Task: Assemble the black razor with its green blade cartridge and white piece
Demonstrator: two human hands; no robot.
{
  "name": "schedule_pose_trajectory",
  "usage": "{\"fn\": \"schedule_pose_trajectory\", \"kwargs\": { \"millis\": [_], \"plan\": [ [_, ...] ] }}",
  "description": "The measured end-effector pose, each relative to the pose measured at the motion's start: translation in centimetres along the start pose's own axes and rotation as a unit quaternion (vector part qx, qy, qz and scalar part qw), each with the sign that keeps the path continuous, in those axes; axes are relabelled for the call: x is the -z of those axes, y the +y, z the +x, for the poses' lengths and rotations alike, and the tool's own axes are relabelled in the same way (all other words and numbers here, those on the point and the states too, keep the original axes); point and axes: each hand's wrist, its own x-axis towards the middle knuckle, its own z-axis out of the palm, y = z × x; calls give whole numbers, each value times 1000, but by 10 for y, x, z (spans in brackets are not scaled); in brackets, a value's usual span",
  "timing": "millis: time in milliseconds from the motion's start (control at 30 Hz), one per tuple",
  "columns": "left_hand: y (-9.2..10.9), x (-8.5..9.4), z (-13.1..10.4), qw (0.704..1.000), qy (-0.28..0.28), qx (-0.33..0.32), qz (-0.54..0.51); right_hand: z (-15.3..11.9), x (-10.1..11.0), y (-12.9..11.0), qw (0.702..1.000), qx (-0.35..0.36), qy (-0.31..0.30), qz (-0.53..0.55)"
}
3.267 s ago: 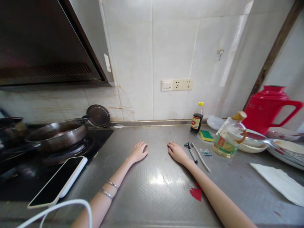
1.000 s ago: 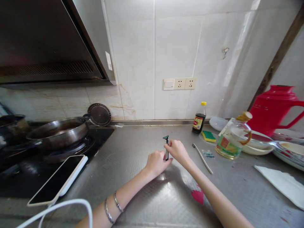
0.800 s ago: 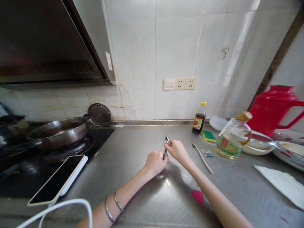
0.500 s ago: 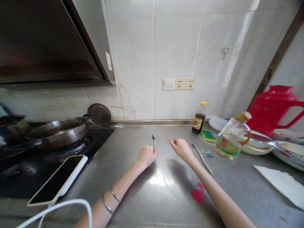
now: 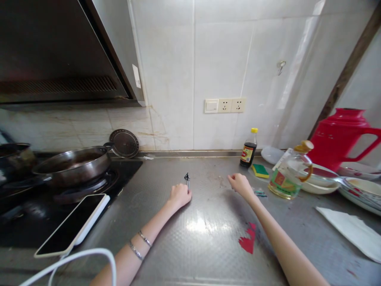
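My left hand [image 5: 179,195] is closed around a small metal tool [image 5: 187,181], whose dark looped head points up above the fist. It is over the middle of the steel counter [image 5: 166,254]. To its right, my right hand [image 5: 240,184] is closed with the fingers curled in; what they hold, if anything, is hidden. The right forearm passes over the spot beside some small teal pieces [image 5: 260,193]. A green and yellow sponge [image 5: 260,171] lies just beyond that hand, near a dark sauce bottle [image 5: 248,151] with a yellow cap.
A phone [image 5: 73,226] with a white cable [image 5: 101,251] lies at the left by a pan [image 5: 74,163] on the stove. At the right stand an oil bottle [image 5: 287,180], a red jug [image 5: 339,137] and bowls; white paper [image 5: 353,230] lies in front.
My left hand has moved slightly left with the tool, which has turned. My right hand has shifted right, and its arm now covers the thin grey stick that lay there.
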Motion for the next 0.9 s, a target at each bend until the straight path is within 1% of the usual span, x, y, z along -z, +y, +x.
{"fn": "schedule_pose_trajectory", "kwargs": {
  "millis": [133, 300, 400, 533, 567, 633, 733, 800, 900],
  "plan": [
    [-2, -1, 0, 1000, 1, -3, 0, 7, -2, 13, 1000, -22, -11, 5],
    [-3, -1, -1, 1000, -8, -3, 3, 13, -1, 29, 999, -44, -9, 6],
    [-4, -1, -1, 1000, -1, 0, 3, 16, 8, 41, 998, -54, -9, 6],
    [-6, 1, 0, 999, 31, 18, -21, 18, 26, 67, 996, -92, -11, 13],
    [-6, 2, 1, 999, 36, 23, -33, 18, 30, 73, 994, -108, -28, 17],
    [-7, 4, 2, 997, 41, 32, -61, 15, 35, 84, 985, -151, -82, 33],
    [-7, 6, 3, 993, 48, 47, -99, 10, 39, 88, 965, -196, -163, 62],
    [-7, 6, 4, 990, 52, 53, -119, 8, 40, 85, 961, -194, -187, 58],
    [-7, 6, 4, 986, 62, 56, -144, 8, 43, 78, 970, -152, -191, 0]
  ]
}}
